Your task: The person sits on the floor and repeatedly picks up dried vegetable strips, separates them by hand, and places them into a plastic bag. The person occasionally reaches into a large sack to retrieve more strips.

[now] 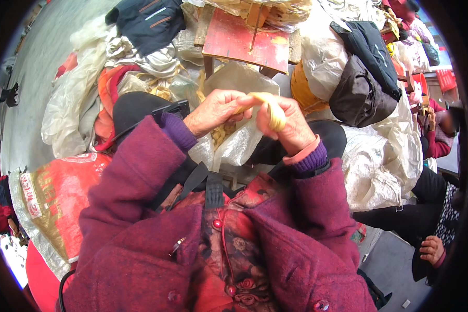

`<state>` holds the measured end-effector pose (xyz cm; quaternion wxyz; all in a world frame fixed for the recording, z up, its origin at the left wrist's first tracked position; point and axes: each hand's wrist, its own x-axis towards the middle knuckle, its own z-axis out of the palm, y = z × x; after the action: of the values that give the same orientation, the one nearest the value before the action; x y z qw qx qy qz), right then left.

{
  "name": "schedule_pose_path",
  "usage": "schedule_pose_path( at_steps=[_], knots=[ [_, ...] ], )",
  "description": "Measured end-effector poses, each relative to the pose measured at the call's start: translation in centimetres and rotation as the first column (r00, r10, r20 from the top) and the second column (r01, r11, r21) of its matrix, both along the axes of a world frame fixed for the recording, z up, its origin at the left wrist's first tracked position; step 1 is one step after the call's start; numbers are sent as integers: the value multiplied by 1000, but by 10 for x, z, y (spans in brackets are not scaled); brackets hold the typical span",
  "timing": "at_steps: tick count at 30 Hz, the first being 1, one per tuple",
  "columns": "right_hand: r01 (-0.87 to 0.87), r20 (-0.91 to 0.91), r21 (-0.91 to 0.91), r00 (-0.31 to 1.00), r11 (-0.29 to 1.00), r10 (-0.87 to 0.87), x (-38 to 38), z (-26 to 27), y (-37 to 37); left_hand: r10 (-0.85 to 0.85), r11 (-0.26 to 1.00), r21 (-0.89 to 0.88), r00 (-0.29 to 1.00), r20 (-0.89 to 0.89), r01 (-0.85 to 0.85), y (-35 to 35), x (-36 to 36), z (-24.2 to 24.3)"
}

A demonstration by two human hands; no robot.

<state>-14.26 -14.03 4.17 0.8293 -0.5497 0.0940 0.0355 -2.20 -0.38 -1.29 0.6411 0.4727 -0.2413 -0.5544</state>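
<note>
Before my chest, a pale yellow pliable strip [276,117] is looped over the fingers of my right hand [298,126]. Its other end runs to my left hand [214,113], which pinches it between thumb and fingers. The strip's exact material cannot be told. Both hands are raised close together above a white woven plastic sack [238,146] between my knees. Similar yellow strips [218,136] show inside the sack, partly hidden by my hands. A worn red wooden bench [234,37] with a thin upright metal rod [256,29] stands just beyond.
More yellow strips [284,11] lie under plastic on the bench. Dark jackets [368,58] top bags and an orange container [306,89] at right. Plastic sheeting [72,101] and a red printed sack [72,191] lie left. Other people sit at right, one's hand [432,249] visible.
</note>
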Motion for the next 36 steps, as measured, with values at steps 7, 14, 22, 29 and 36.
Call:
schedule_pose_path(
  at_steps=[7,14,22,29,36],
  knots=[
    [66,23,-531,998,845,-63,10,-17,5,-297,940,43,872,-390,339,-4,-9,2],
    [144,203,-817,978,559,43,11,-27,0,-115,981,86,876,-468,175,-5,-15,-7],
    [215,156,-960,943,181,-293,11,-35,3,439,898,13,897,43,-440,-12,-20,-12],
    [267,116,-848,937,458,-331,15,-50,3,298,953,-136,757,582,-270,-8,-20,-8],
    [505,477,-856,855,115,-202,16,-55,15,379,902,-50,733,564,-428,-15,-18,-23]
  ],
)
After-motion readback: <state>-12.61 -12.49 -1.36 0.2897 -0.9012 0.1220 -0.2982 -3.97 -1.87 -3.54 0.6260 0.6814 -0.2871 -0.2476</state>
